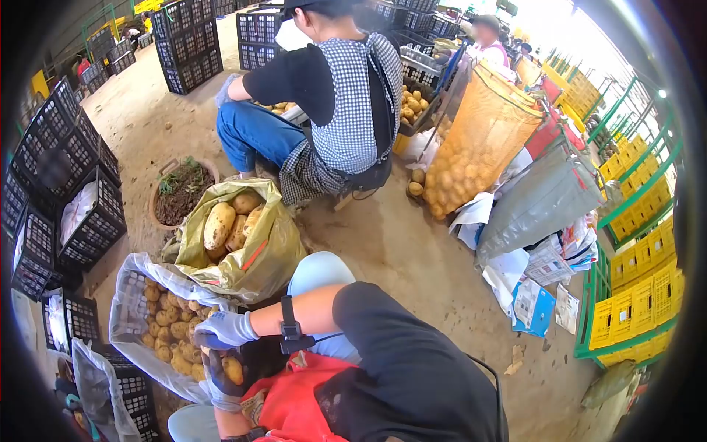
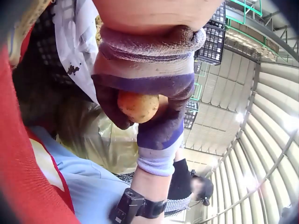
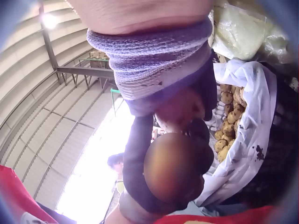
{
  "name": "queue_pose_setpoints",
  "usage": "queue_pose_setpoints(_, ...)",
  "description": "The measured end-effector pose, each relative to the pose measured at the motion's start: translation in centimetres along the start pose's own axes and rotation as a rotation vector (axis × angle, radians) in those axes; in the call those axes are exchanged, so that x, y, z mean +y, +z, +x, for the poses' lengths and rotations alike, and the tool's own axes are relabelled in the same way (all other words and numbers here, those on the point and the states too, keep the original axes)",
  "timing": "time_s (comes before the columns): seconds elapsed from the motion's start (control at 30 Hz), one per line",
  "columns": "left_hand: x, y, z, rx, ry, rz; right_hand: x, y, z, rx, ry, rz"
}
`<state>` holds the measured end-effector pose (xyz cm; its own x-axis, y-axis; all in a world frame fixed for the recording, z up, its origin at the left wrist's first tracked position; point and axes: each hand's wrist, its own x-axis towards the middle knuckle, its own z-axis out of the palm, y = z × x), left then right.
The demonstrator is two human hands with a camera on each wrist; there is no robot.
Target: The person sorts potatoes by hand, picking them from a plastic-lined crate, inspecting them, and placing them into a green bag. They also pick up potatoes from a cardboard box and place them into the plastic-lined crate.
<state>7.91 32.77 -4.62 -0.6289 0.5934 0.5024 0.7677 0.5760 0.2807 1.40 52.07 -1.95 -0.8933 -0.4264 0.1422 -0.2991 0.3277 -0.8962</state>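
Observation:
In the head view my gloved left hand grips a potato, with my right hand just above it. The left wrist view shows the left hand with its fingers curled round that potato; the right hand meets it from below. In the right wrist view a brown potato sits in the left hand's dark fingers, close to the camera. A second pale potato shows under the right hand, whose fingers curl round it, partly hidden.
A white-lined crate of small potatoes stands beside the hands. Beyond it are a yellowish sack of large potatoes and a bowl of soil. A seated person works ahead. Black crates stand left, a filled orange net sack right.

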Motion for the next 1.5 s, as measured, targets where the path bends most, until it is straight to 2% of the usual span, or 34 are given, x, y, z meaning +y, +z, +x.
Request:
queue_pose_setpoints(0.1, -0.3, -0.2, -0.3, -0.067, -0.064, -0.077, 0.7, 1.0, 0.3, 0.056, 0.094, 0.017)
queue_pose_setpoints(0.17, -0.3, 0.0, -0.3, -0.206, -0.271, -0.228, 0.9, 1.3, 0.2, 0.097, 0.156, 0.042)
queue_pose_setpoints(0.23, -0.2, 0.4, 0.2, -0.202, -0.591, -0.637, 0.7, 1.1, -0.3, -0.008, 0.214, -0.187)
queue_pose_setpoints(0.27, 0.0, 1.1, 0.6, -0.121, -0.809, -0.971, 0.3, 0.8, -0.7, -0.062, 0.244, -0.298)
queue_pose_setpoints(0.3, 0.4, 1.5, 0.9, -0.027, -1.022, -1.307, -0.5, -0.1, -0.7, -0.189, 0.31, -0.278)
queue_pose_setpoints(0.4, 1.3, 1.4, 1.4, -0.034, -0.887, -1.258, -1.0, -0.9, -0.8, -0.27, 0.296, -0.326)
queue_pose_setpoints(0.5, 2.3, 0.9, 2.5, 0.022, -0.927, -1.345, -1.0, -0.7, -1.2, -0.196, 0.261, -0.293)
queue_pose_setpoints(0.6, 2.0, 1.3, 2.8, 0.01, -0.89, -1.216, 2.6, 1.5, 0.2, -0.161, 0.18, -0.387)
queue_pose_setpoints(0.73, 2.3, 1.3, 2.8, 0.068, -0.825, -1.192, 5.4, 3.2, 0.7, 0.046, 0.251, -0.239)
queue_pose_setpoints(0.77, 2.5, 0.9, 3.0, 0.068, -0.81, -1.204, 4.8, 2.2, 0.7, -0.062, 0.144, -0.334)
queue_pose_setpoints(0.8, 2.6, 0.6, 2.9, 0.069, -0.796, -1.216, 5.1, 2.5, 0.7, 0.023, 0.168, -0.23)
queue_pose_setpoints(0.87, 1.5, 0.8, 1.8, -0.037, -0.685, -0.993, 5.3, 3.3, 1.2, 0.19, 0.214, -0.02)
queue_pose_setpoints(0.93, 0.5, 1.4, 0.7, -0.071, -0.648, -0.902, 4.4, 2.6, 0.8, 0.169, 0.26, 0.098)
queue_pose_setpoints(1.03, 0.3, 1.5, 0.3, -0.036, -0.754, -1.013, 0.5, -0.4, 0.0, -0.048, 0.343, -0.01)
queue_pose_setpoints(1.1, 0.8, 1.0, 1.4, -0.034, -0.879, -1.157, 1.1, 0.4, -0.2, -0.117, 0.313, -0.18)
queue_pose_setpoints(1.2, 1.1, 0.7, 1.7, -0.055, -0.797, -1.037, 1.4, 0.8, -0.3, -0.075, 0.27, -0.254)
queue_pose_setpoints(1.3, 3.8, -1.4, 3.3, -0.043, -0.906, -1.347, 2.6, 1.3, 0.3, 0.054, 0.255, -0.153)
queue_pose_setpoints(1.37, 3.1, -1.3, 2.3, -0.082, -0.842, -1.244, 3.1, 1.8, 0.2, 0.157, 0.151, -0.128)
queue_pose_setpoints(1.47, 1.4, -0.2, 0.3, -0.045, -0.636, -0.96, 2.5, 1.2, 0.6, 0.147, 0.177, -0.006)
queue_pose_setpoints(1.5, 0.6, -0.7, 0.0, -0.047, -0.892, -1.204, 1.8, 0.7, 0.7, 0.131, 0.256, 0.095)
